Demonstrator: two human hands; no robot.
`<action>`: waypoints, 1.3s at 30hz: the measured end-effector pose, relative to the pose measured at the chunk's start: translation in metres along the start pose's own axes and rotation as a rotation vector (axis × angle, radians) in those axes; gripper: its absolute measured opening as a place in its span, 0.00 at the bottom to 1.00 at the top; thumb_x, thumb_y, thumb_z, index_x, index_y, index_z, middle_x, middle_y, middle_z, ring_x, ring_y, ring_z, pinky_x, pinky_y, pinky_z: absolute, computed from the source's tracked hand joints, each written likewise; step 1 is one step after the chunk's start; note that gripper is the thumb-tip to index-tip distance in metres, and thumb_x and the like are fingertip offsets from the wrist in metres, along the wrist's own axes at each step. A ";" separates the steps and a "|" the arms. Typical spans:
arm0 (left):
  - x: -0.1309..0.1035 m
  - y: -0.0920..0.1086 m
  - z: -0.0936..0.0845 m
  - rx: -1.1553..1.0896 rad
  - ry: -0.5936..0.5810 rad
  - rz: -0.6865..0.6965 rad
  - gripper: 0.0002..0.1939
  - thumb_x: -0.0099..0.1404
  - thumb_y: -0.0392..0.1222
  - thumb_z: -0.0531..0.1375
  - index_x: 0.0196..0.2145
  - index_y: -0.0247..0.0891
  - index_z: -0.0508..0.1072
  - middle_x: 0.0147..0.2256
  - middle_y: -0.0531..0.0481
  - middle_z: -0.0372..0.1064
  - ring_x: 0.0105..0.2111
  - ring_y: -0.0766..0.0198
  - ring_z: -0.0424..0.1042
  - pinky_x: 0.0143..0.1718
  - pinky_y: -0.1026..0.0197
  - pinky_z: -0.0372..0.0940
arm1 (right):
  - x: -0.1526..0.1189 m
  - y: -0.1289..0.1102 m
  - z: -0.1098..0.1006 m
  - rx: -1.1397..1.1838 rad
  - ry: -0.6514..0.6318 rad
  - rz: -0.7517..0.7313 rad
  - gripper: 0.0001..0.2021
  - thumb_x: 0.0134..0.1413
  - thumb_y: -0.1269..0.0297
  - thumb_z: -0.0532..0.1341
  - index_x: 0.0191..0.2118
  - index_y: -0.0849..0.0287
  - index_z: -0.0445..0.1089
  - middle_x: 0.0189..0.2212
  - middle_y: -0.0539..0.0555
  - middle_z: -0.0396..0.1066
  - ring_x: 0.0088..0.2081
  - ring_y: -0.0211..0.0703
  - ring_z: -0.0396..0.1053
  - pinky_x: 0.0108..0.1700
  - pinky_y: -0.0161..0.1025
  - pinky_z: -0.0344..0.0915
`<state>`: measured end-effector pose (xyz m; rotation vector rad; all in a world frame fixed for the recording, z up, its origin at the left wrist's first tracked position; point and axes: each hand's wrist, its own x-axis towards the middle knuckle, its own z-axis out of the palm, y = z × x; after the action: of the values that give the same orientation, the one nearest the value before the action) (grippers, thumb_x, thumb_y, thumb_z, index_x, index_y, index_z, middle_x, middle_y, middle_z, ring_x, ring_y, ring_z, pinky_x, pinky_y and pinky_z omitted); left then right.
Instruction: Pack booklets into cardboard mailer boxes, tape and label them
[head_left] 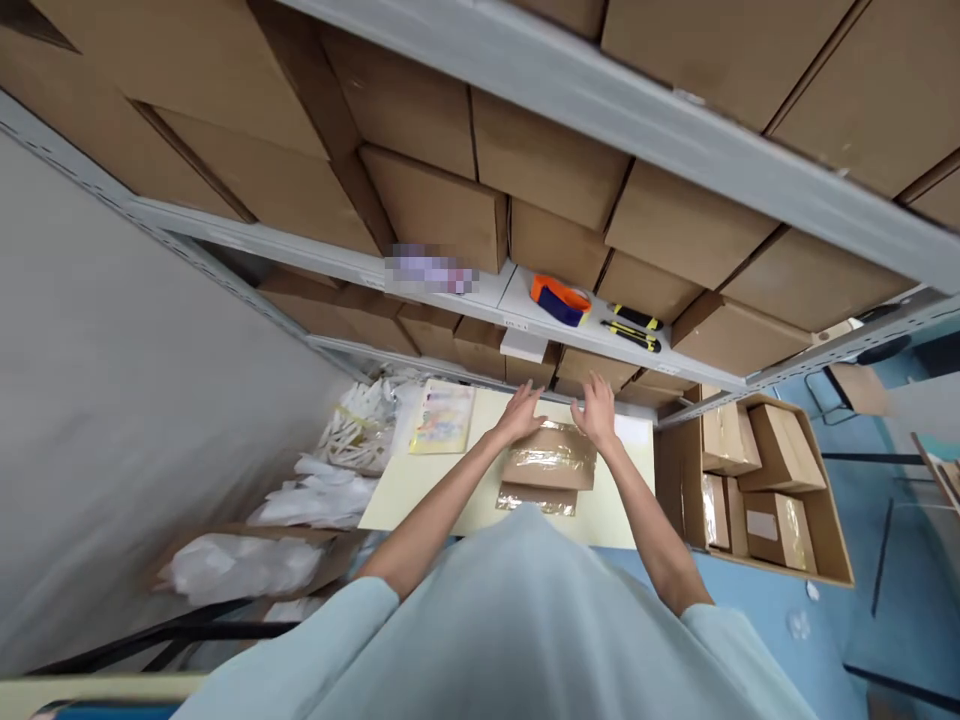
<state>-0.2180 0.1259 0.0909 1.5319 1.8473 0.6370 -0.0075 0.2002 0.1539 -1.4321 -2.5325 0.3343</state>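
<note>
A brown cardboard piece (pixel 550 462) with clear shiny tape across it lies on the pale yellow table (pixel 405 490), close to my body. My left hand (pixel 521 412) is at its far left corner, fingers apart and pointing away from me. At the far right corner is my right hand (pixel 596 408), its fingers also spread. Neither hand is closed around anything; whether the fingertips touch the cardboard is hard to tell.
Metal shelves (pixel 337 265) full of boxes rise beyond the table, with cutters (pixel 634 330) and an orange-and-blue tape roll (pixel 561 300). A printed sheet (pixel 442 418) lies left; a large carton (pixel 832 540) of boxes stands right. White packing material (pixel 322 495) is at left.
</note>
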 end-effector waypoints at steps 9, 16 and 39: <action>0.072 0.108 -0.127 -0.193 0.564 0.231 0.34 0.71 0.26 0.56 0.73 0.27 0.70 0.75 0.28 0.65 0.78 0.43 0.65 0.83 0.42 0.57 | 0.177 -0.117 -0.089 -0.197 -0.010 0.056 0.23 0.76 0.72 0.54 0.69 0.77 0.69 0.65 0.81 0.75 0.68 0.64 0.73 0.71 0.54 0.66; 0.022 0.082 -0.102 -0.317 0.567 0.102 0.26 0.71 0.30 0.61 0.66 0.34 0.77 0.67 0.31 0.76 0.69 0.42 0.76 0.76 0.38 0.68 | 0.179 -0.109 -0.082 -0.193 -0.050 0.035 0.21 0.76 0.74 0.55 0.68 0.75 0.68 0.63 0.78 0.78 0.66 0.59 0.76 0.73 0.49 0.64; -0.184 0.094 -0.039 -0.588 0.435 0.262 0.16 0.80 0.57 0.66 0.49 0.43 0.85 0.47 0.42 0.82 0.50 0.53 0.83 0.56 0.51 0.80 | -0.134 -0.100 -0.051 1.134 -0.068 0.014 0.32 0.72 0.30 0.63 0.59 0.54 0.81 0.57 0.61 0.85 0.63 0.56 0.82 0.72 0.54 0.74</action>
<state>-0.1641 -0.0340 0.2169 1.2987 1.5391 1.5811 -0.0061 0.0396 0.2226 -0.9316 -1.7432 1.5065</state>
